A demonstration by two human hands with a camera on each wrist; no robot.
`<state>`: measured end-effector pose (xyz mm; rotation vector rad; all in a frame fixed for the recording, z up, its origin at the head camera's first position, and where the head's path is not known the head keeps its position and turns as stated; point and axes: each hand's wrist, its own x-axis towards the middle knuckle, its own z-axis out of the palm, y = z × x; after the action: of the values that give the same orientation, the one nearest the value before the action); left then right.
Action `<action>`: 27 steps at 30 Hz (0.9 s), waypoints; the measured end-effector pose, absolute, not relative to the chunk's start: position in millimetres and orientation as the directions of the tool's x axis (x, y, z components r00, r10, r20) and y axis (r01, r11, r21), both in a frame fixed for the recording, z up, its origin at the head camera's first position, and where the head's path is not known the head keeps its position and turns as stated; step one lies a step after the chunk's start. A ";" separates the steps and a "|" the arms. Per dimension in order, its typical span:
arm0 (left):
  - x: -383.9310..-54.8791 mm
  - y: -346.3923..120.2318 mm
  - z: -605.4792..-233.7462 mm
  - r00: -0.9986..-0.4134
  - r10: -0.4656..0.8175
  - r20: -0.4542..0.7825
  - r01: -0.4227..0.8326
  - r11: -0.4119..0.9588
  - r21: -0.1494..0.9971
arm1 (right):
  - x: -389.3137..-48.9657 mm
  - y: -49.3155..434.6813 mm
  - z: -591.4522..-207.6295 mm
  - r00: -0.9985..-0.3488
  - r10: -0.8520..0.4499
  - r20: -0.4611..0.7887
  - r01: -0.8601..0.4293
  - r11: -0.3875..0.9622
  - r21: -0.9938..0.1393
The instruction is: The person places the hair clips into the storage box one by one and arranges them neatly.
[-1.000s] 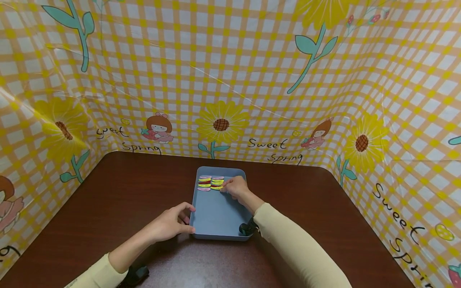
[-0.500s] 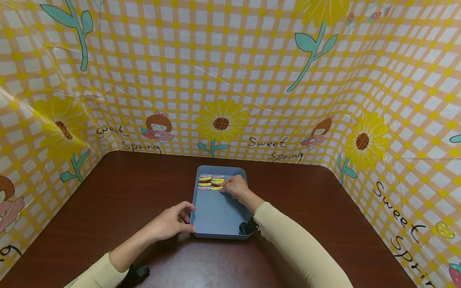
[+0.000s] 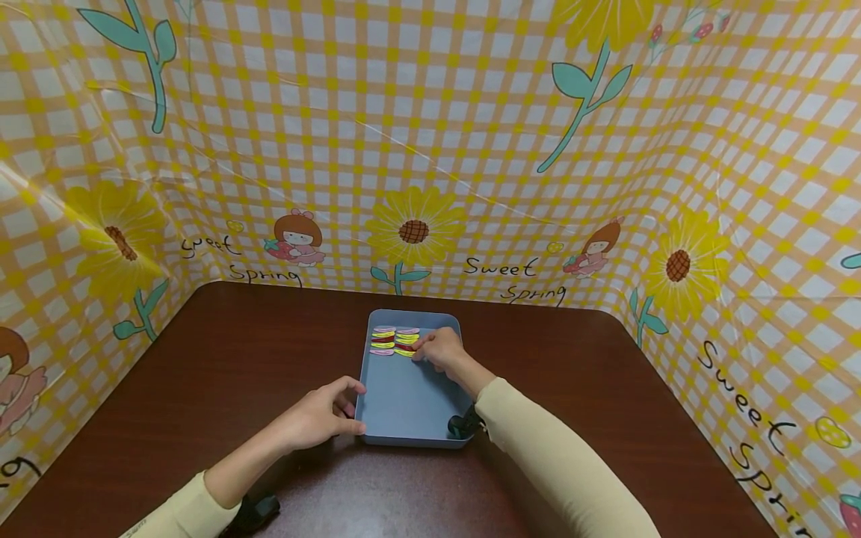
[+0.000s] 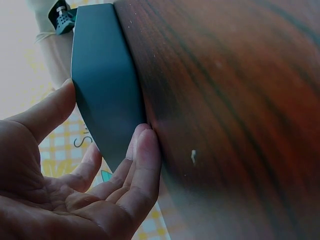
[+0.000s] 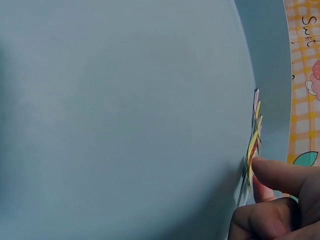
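Observation:
Snap hair clips (image 3: 383,344) in pink, yellow and dark red lie in two columns at the far end of a blue-grey tray (image 3: 410,403). My right hand (image 3: 440,350) is at the near right end of the right column. Its thumb and finger pinch the end of a yellow hair clip (image 3: 403,353), the nearest one there; the fingers hide part of it. In the right wrist view, the clips (image 5: 254,137) appear edge-on beside the thumb. My left hand (image 3: 323,415) holds the tray's left wall, thumb and index finger at the rim, other fingertips against the outer side (image 4: 107,75).
The tray rests on a dark brown wooden table (image 3: 269,336). A yellow checked cloth (image 3: 471,187) with sunflowers stands as a wall behind and at both sides. Black wrist cameras are worn on both arms, the right one (image 3: 460,426) over the tray's near right corner.
Both hands stay nearly in place. The right fingertips shift very slightly at the nearest yellow hair clip; the tray has not visibly moved on the table.

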<state>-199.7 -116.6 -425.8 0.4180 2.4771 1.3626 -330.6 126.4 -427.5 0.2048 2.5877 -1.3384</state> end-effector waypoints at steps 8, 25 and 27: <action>-200.5 -115.5 -425.4 -0.917 0.383 -0.109 0.114 0.514 0.850 | -330.4 131.2 -420.0 -0.971 0.016 -0.240 0.207 0.564 -0.799; -196.3 -126.1 -426.9 -0.945 0.307 -0.112 0.088 0.569 0.817 | -306.8 167.4 -369.5 -0.979 -0.125 -0.164 0.064 0.573 -0.817; -195.8 -128.8 -425.2 -0.951 0.292 -0.103 0.093 0.584 0.807 | -301.7 177.6 -367.1 -0.979 -0.141 -0.145 0.036 0.586 -0.810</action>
<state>-195.8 -128.8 -425.2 0.3199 2.5899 1.2999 -301.7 177.6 -367.1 -0.0879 2.6213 -1.3444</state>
